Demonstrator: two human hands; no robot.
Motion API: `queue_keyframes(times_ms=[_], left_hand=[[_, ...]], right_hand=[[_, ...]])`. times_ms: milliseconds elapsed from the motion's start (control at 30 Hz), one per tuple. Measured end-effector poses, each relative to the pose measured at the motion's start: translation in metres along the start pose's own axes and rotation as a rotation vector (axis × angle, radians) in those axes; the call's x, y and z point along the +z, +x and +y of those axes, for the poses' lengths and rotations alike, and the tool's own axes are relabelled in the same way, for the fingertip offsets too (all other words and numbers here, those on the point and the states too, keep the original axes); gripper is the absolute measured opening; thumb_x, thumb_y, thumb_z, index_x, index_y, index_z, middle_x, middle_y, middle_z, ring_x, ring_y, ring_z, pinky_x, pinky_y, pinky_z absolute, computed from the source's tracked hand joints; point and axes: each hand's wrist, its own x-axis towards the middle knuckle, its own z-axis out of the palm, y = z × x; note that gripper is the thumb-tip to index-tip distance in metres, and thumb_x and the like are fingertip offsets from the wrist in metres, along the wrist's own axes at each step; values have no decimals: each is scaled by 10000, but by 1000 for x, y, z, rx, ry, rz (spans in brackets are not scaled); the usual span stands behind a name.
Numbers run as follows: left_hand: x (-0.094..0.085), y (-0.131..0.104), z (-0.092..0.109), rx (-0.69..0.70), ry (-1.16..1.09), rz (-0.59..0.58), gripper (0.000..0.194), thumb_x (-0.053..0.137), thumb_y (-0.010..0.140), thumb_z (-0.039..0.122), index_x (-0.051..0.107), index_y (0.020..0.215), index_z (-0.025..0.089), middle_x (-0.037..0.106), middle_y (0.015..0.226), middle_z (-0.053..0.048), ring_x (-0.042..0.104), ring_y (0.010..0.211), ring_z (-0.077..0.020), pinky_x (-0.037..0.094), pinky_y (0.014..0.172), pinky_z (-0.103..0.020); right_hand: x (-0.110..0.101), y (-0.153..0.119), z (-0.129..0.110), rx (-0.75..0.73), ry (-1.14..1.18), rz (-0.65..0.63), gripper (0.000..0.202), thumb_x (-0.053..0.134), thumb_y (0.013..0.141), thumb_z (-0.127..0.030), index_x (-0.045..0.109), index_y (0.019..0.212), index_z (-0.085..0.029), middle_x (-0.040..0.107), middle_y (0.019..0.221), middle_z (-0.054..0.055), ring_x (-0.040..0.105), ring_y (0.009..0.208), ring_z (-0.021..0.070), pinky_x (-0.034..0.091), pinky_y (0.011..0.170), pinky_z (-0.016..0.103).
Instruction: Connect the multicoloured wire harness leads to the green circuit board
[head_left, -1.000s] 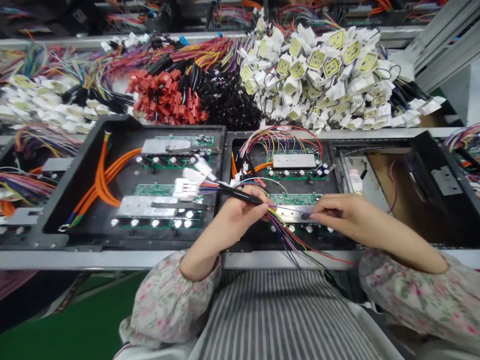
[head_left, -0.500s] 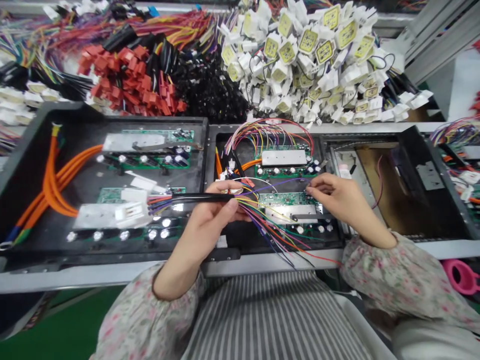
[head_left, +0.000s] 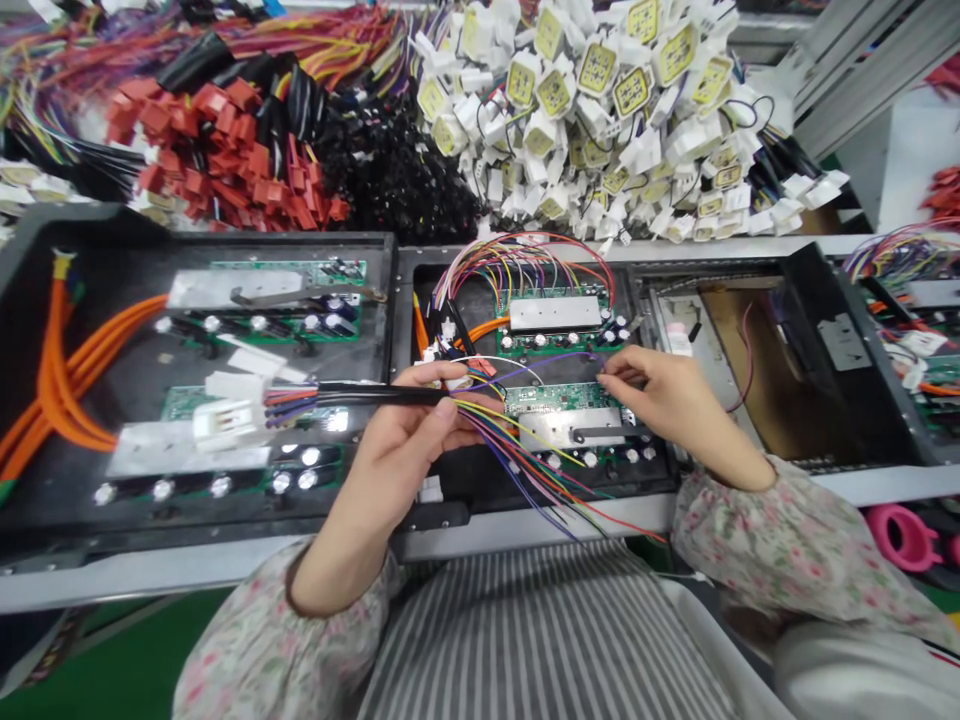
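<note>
The left hand (head_left: 420,425) is clamping its grip on the black-sleeved wire harness (head_left: 375,394) above the tray (head_left: 525,480) while the right hand (head_left: 660,395) is pinching one purple wire (head_left: 555,358) over the circuit board (head_left: 559,400), apparently sorting leads for careful seating

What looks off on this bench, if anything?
Nothing looks damaged or spilled. The left hand grips a black-sleeved wire harness; its loose coloured wires fan out over the tray's front edge, unconnected. The right hand pinches a purple wire above the lower circuit board.
</note>
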Motion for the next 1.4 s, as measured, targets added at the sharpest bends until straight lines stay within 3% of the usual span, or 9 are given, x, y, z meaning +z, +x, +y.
queue_keyframes(times_ms=[133, 200, 400, 600, 767, 1000, 1100, 1267, 1400], left_hand=[[-1, 0, -3, 21, 52, 26, 241, 666, 874, 355, 578, 1050, 216, 747, 859, -32, 736, 822, -193, 621, 743, -337], [-2, 1, -4, 37, 52, 32, 227, 660, 881, 340, 584, 1057, 218, 749, 859, -29, 737, 819, -190, 623, 741, -335], [1, 3, -7, 55, 32, 43, 198, 645, 897, 316, 604, 1066, 223, 758, 921, -34, 740, 825, -171, 623, 721, -282], [3, 3, -7, 41, 56, 78, 173, 630, 909, 306, 613, 1067, 237, 768, 918, -28, 741, 846, -158, 621, 713, -243], [3, 5, -9, 16, 64, 87, 227, 660, 882, 353, 602, 1062, 228, 768, 876, -39, 744, 833, -190, 627, 725, -301], [-5, 5, -11, -25, 39, 58, 225, 647, 885, 362, 616, 1072, 240, 767, 897, -40, 741, 823, -196, 621, 760, -328], [-5, 5, -8, -20, 22, -8, 203, 617, 903, 368, 622, 1076, 262, 767, 930, -37, 738, 838, -203, 610, 781, -333], [7, 1, -3, -30, -20, 107, 201, 645, 879, 372, 621, 1031, 243, 766, 883, -43, 734, 787, -198, 591, 736, -293], [11, 0, -2, -26, -27, 105, 198, 663, 868, 372, 616, 1015, 249, 764, 846, -19, 733, 769, -173, 578, 715, -251]], right_hand=[[-19, 4, 15, 56, -61, -6, 196, 580, 828, -381, 654, 714, -239, 701, 675, 34, 633, 597, 199, 442, 569, 318], [-25, 6, 27, 50, -101, -9, 163, 578, 823, -340, 688, 759, -239, 718, 733, 38, 642, 625, 199, 457, 595, 320], [-17, 5, 50, -187, -258, -191, 172, 562, 842, -194, 731, 870, -185, 715, 883, 73, 670, 778, 194, 485, 681, 294], [-12, 6, 48, -267, -476, -285, 157, 563, 884, -175, 717, 917, -174, 689, 912, 65, 663, 806, 183, 458, 674, 273], [-14, 7, 41, -284, -546, -348, 181, 507, 911, -142, 687, 894, -140, 671, 894, 90, 636, 779, 189, 420, 645, 285], [-11, 7, 31, -369, -636, -329, 211, 482, 871, -31, 653, 800, -131, 638, 785, 85, 601, 723, 180, 392, 595, 281], [-8, 10, 34, -405, -652, -309, 212, 482, 852, -15, 644, 795, -139, 634, 767, 73, 602, 702, 169, 409, 599, 272], [-6, 15, 43, -402, -607, -307, 215, 477, 814, -14, 639, 823, -156, 654, 807, 64, 626, 717, 160, 440, 622, 256], [-6, 17, 44, -364, -536, -306, 245, 466, 776, -11, 636, 799, -186, 658, 805, 42, 630, 729, 146, 446, 649, 239]])
